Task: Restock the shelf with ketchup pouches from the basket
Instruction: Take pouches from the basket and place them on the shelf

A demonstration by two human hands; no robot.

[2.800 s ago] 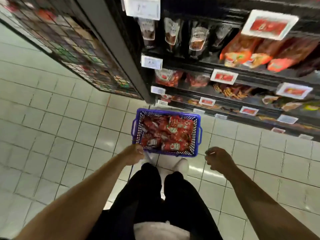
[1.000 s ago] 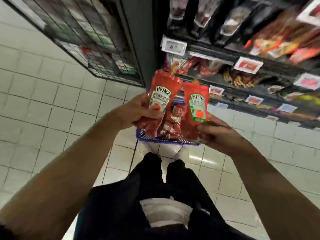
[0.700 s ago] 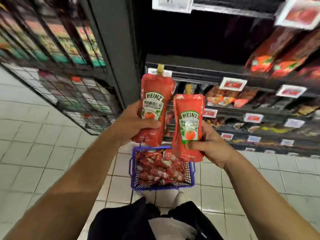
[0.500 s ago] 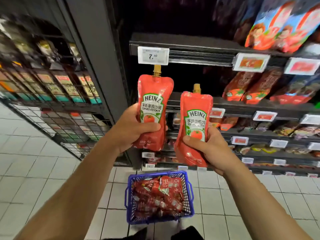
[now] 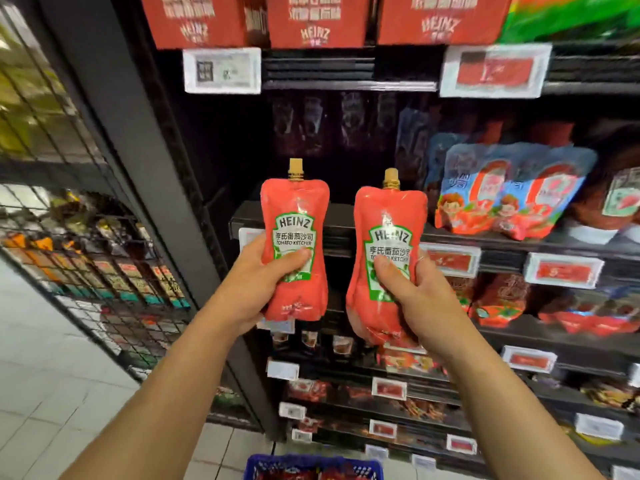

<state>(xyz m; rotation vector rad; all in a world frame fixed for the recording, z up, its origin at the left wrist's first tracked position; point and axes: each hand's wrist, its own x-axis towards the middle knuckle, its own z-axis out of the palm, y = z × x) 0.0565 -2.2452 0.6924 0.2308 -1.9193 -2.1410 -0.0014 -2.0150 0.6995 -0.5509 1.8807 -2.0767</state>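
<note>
Before shelf [image 5: 332,220], pouches [image 5: 293,251] upright, spouts up

Dark shelf [image 5: 332,220], blue-red pouches [image 5: 512,192] on it, basket [image 5: 311,462] on floor [image 5: 52,393]

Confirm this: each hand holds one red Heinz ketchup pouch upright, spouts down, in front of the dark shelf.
Wrong on one point: the head view shows the tan spouts pointing up. The left hand holds one red Heinz ketchup pouch upright and the right hand another pouch, in front of the dark shelf.
</note>
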